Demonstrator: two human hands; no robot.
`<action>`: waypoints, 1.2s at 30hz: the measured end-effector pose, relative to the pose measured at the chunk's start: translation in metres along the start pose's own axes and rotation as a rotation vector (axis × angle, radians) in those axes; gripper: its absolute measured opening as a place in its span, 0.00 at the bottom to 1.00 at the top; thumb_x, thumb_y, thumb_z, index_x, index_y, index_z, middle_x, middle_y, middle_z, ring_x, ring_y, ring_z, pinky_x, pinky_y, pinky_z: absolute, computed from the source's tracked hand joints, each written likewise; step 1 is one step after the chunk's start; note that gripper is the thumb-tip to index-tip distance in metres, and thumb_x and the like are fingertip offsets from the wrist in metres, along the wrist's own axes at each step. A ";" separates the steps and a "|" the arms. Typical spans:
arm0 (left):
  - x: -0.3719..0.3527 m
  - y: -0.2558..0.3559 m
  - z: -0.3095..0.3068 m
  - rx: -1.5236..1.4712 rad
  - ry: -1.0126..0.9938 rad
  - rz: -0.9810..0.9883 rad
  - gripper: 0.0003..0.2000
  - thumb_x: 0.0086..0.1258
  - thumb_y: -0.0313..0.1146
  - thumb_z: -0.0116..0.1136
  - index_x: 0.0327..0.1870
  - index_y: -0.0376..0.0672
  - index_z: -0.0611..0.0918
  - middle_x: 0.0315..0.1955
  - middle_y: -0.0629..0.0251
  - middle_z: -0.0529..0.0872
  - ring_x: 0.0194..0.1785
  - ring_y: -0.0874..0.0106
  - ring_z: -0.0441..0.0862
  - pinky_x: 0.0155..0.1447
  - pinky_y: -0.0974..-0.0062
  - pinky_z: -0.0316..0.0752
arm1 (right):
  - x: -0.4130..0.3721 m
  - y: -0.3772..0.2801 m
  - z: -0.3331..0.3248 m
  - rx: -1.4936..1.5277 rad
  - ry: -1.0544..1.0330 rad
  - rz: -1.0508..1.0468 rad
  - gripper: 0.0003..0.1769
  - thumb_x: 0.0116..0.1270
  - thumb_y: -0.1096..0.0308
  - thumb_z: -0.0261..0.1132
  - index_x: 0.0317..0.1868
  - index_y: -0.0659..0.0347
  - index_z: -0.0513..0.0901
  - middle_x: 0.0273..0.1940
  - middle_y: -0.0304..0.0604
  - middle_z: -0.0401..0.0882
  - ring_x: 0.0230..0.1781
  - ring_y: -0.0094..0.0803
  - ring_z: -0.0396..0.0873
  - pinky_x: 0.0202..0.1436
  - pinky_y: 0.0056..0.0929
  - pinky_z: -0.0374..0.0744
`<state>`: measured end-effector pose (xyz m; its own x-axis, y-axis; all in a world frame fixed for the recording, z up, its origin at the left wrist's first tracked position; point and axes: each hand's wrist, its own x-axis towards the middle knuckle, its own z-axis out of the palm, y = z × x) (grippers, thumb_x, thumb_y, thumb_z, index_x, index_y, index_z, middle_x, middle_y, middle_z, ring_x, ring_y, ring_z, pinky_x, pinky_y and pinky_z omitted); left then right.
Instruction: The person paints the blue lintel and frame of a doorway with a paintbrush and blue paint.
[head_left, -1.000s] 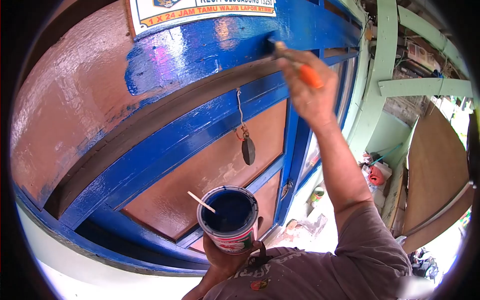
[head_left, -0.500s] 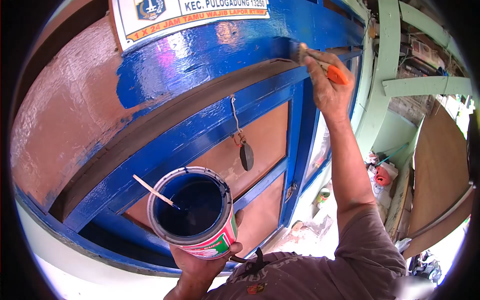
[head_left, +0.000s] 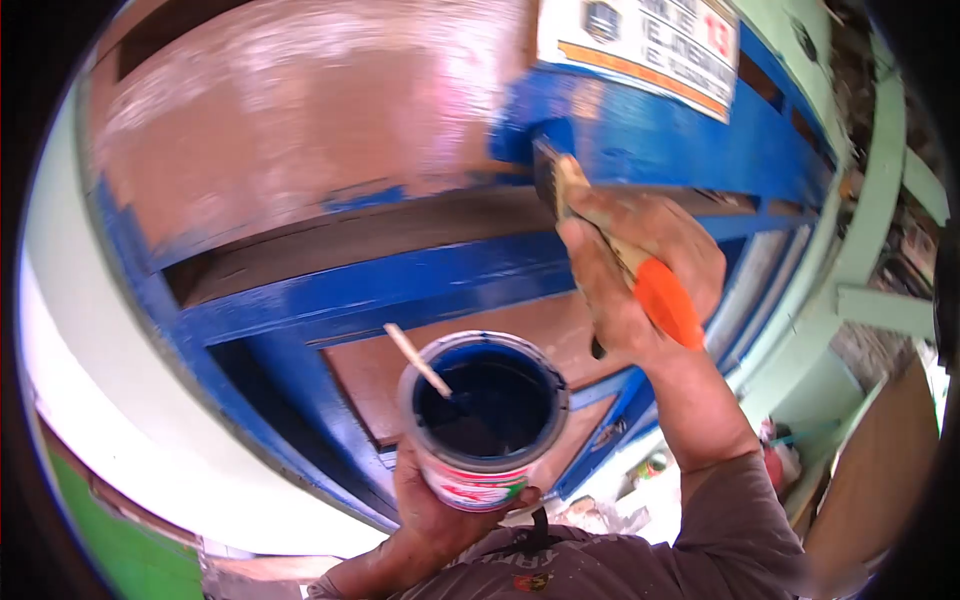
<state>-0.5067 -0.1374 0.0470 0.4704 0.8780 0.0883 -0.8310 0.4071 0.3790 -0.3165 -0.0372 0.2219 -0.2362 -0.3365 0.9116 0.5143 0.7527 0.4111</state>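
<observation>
My left hand point(head_left: 435, 515) is wrapped round a paint can point(head_left: 480, 485) from below, holding it in front of my chest. Dark blue paint lies inside the can, and a pale wooden stick point(head_left: 418, 360) leans out over its rim. A paintbrush point(head_left: 615, 240) with an orange-ended handle is gripped in my right hand point(head_left: 650, 265). Its dark bristles appear to touch the panel at the left edge of the wet blue coat point(head_left: 640, 130), just below a white sign point(head_left: 640, 45). Left of there the panel's surface point(head_left: 330, 120) is brown, with small blue smears along its lower part.
Below the panel run a bare brown ledge point(head_left: 400, 225) and a blue door frame point(head_left: 400, 285) with brown panels. A light wall point(head_left: 110, 400) curves down the left. Pale green beams point(head_left: 880, 200) and a curved brown board point(head_left: 870, 480) stand at the right.
The view has swung left. My right hand has brought the brush leftward along the panel to the blue coat's left edge. My left hand still holds the can.
</observation>
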 end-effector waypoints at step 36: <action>-0.002 -0.021 -0.045 -0.067 0.157 -0.044 0.44 0.69 0.76 0.45 0.73 0.45 0.73 0.59 0.51 0.85 0.53 0.52 0.88 0.45 0.51 0.89 | 0.117 0.029 0.009 -0.273 -0.085 -0.273 0.08 0.62 0.71 0.78 0.39 0.57 0.86 0.30 0.43 0.87 0.24 0.39 0.86 0.29 0.30 0.83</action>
<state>-0.5039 -0.1361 -0.0027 0.4587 0.8855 -0.0743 -0.8310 0.4571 0.3170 -0.3367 -0.0500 0.3402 -0.4562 -0.4468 0.7696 0.6207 0.4599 0.6350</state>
